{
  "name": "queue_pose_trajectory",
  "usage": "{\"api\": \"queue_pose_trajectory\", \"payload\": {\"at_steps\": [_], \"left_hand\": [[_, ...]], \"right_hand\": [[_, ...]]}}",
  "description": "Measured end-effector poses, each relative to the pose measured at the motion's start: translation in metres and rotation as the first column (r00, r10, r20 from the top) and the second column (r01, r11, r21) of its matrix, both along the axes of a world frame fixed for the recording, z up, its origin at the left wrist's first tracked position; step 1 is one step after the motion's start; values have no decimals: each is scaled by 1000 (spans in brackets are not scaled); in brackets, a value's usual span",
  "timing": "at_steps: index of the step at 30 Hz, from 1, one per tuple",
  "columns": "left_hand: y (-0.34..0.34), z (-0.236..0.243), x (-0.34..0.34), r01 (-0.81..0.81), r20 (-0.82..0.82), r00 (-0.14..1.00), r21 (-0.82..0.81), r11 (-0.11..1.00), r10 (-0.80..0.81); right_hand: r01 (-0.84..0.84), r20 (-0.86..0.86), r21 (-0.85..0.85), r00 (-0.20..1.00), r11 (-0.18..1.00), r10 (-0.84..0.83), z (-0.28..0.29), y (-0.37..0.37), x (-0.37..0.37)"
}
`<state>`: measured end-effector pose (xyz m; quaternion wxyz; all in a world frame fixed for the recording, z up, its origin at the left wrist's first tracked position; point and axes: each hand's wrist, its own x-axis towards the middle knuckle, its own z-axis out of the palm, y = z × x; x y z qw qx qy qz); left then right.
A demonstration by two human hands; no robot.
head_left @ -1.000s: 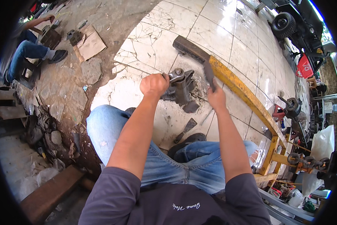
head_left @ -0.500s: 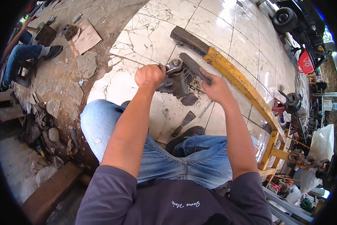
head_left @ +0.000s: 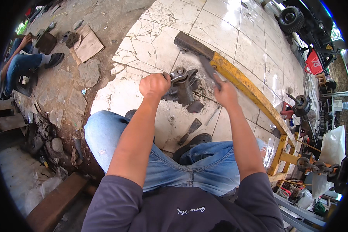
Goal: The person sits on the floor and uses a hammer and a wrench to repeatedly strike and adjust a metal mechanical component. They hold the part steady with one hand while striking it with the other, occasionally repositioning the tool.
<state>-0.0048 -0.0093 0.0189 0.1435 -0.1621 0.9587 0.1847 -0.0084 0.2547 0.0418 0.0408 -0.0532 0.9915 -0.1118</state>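
Observation:
My left hand [head_left: 154,84] is closed round the handle of a wrench [head_left: 177,75]. The wrench's rounded shiny head sits over the top of a grey, greasy cast metal part [head_left: 186,92] standing on the tiled floor. In my right hand [head_left: 225,94] is a dark flat bar [head_left: 208,69], smeared a little by motion; its exact kind does not show. The bar is to the right of the metal part, apart from the wrench, and overlaps the yellow beam in view. Between my knees and the part lies a flat-bladed scraper [head_left: 190,130], with a thin rod [head_left: 212,115] beside it.
A long yellow metal beam [head_left: 247,82] with a dark end curves past my right side to a frame with a chain [head_left: 317,167]. Another person's jeans-clad leg [head_left: 27,62] shows at far left, near cardboard [head_left: 89,44]. A black vehicle [head_left: 309,23] stands at far right.
My right hand has moved slightly right and nearer me, carrying the bar away from the wrench head. The left hand has kept its grip on the wrench, with its position nearly unchanged.

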Motion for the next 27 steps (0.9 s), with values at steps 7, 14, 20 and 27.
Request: {"api": "queue_pose_trajectory", "payload": {"at_steps": [7,14,20,27], "left_hand": [[6,-2,0,-21,-12,1000,-18,1000,20],[3,-2,0,18,13,1000,-112,994,-17],[8,-4,-2,14,-13,1000,-116,993,-16],[5,-2,0,16,-5,1000,-91,996,-17]], "right_hand": [[-82,-18,-224,997,971,80,-8,-45,33],[-154,5,-344,986,926,165,-9,-41,1],[76,-24,-292,996,953,-87,-13,0,7],[-15,-89,-513,995,858,-36,-50,-13,11]]}}
